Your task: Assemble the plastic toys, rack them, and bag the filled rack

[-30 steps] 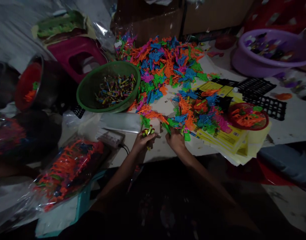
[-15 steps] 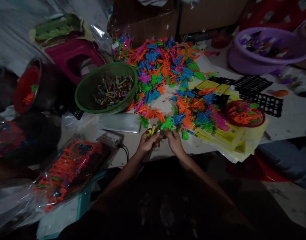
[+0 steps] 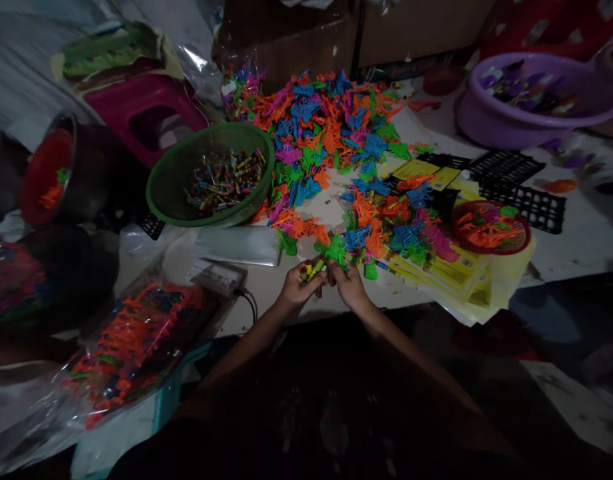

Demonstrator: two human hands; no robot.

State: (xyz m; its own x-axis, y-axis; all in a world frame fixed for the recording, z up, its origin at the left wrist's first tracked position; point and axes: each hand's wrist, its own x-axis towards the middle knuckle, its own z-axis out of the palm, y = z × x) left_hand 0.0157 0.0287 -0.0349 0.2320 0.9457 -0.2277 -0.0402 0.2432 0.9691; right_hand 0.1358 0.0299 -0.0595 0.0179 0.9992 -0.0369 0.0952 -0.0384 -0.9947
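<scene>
My left hand point(image 3: 297, 288) is closed around several small yellow tubes with dark red ends point(image 3: 310, 268). Close beside it, my right hand point(image 3: 347, 281) pinches a bright green plastic piece point(image 3: 335, 251), whose exact shape I cannot make out. The fingertips of both hands nearly meet at the front edge of the table. Just beyond them lies a big heap of orange, blue, green and pink plastic pieces point(image 3: 331, 133). A green basin point(image 3: 159, 190) to the left holds many small striped tubes point(image 3: 226, 180) like those in my left hand.
Yellow printed cards point(image 3: 459, 277) and a small red basket point(image 3: 527, 233) of plastic pieces lie to the right. Farther back stands a purple basin point(image 3: 511, 130). A clear bag of coloured pieces point(image 3: 131, 347) is at front left, near a pink stool point(image 3: 136, 93).
My hands have come closer together, and the yellow tubes in my left hand now tilt toward the right hand. The green piece sits slightly lower.
</scene>
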